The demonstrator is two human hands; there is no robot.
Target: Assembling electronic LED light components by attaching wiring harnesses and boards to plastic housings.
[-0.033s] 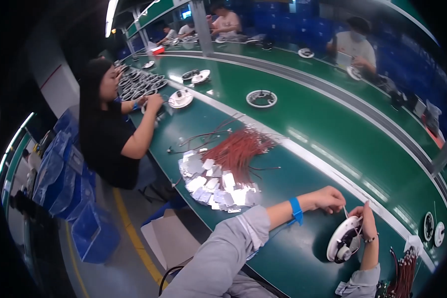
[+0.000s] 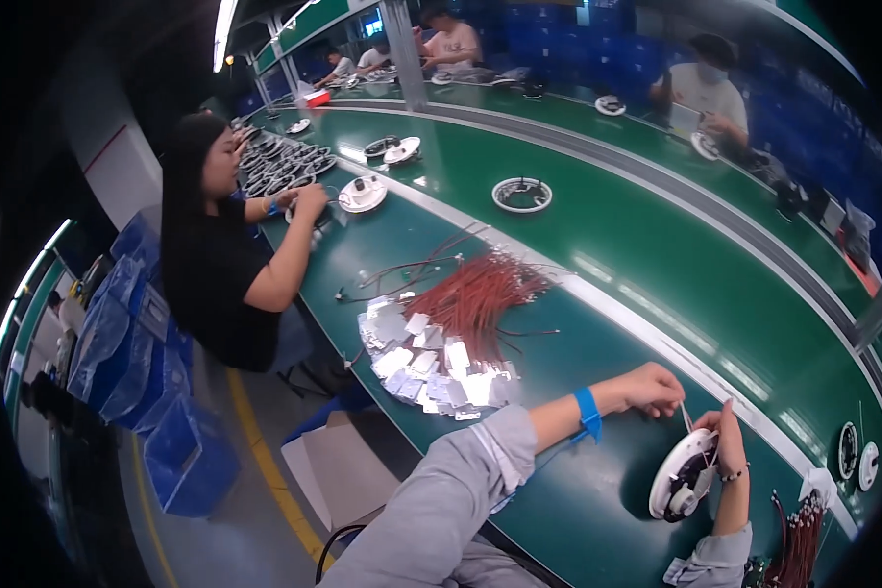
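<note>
My left hand (image 2: 654, 389), with a blue band at its wrist, is closed in a pinch on a thin pale wire (image 2: 685, 416). That wire leads down to a round white housing (image 2: 666, 477) with black and white parts inside, which stands tilted on edge over the green bench. My right hand (image 2: 730, 443) grips the housing by its upper right rim, fingers bent around it; some fingertips are hidden. Left of my forearm lies a pile of silvery flat pieces (image 2: 431, 367) with a bundle of red wires (image 2: 480, 294) attached or lying against them.
A second bundle of red wires (image 2: 799, 539) lies at the right edge. An open round housing (image 2: 521, 194) is on the green belt (image 2: 608, 245). A co-worker (image 2: 225, 255) handles parts at the left beside another white housing (image 2: 363, 193). Blue bins (image 2: 186, 456) stand on the floor.
</note>
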